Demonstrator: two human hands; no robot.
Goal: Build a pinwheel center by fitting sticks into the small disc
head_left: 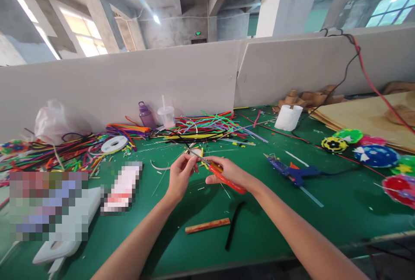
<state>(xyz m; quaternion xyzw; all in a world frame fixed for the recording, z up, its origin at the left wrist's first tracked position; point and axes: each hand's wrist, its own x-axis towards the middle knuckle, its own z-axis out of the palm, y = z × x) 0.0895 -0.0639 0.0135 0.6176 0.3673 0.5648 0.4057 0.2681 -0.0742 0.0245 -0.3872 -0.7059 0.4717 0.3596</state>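
At the middle of the green table, my right hand [227, 171] is wrapped round red-handled scissors [223, 177], whose metal blades point up and left past my left fingertips. My left hand [182, 172] is closed in a pinch right beside the blades; what lies between its fingers is too small to make out. A thin black strip [178, 135] runs from the pile behind toward the blade tips. Yellow and white bits [203, 164] lie just beyond both hands. Nearer to me are a brown stick [207, 226] and a black fuzzy strip [234, 228].
Colourful pipe cleaners [207, 124] are heaped along the back, near a purple bottle [147, 115] and a lidded cup [166, 117]. A blue glue gun [292, 172] lies to the right, before fuzzy flower pieces [376, 155]. A white power bank-like block [65, 245] sits left.
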